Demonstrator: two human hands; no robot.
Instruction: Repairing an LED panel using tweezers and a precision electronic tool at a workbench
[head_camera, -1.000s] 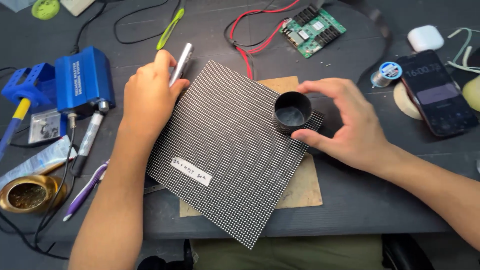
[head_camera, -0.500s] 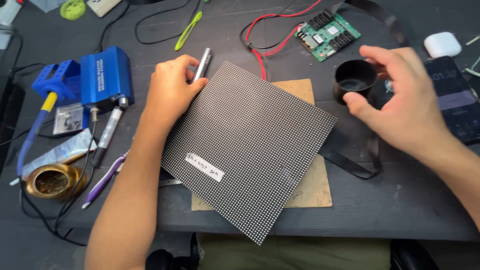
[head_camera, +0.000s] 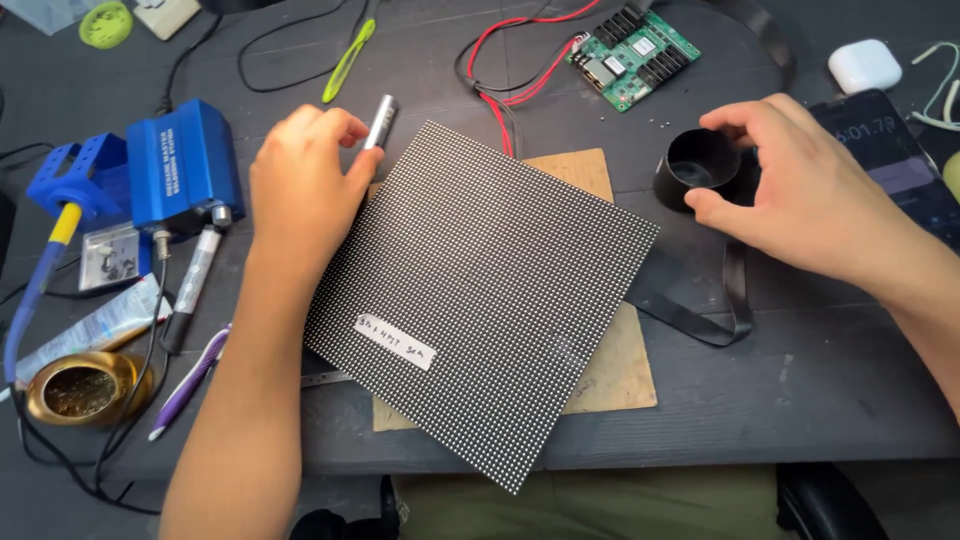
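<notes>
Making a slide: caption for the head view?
Left hand steadies a dotted LED panel; right hand holds a small black cup.

The left hand (head_camera: 300, 190) rests on the dotted black panel (head_camera: 480, 300). The right hand (head_camera: 800, 195) holds a black cup (head_camera: 697, 168), far right.

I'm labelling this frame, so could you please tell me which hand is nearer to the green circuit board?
Right. The right hand holds the small black cup just below-right of the green circuit board; the left hand sits far left.
</notes>
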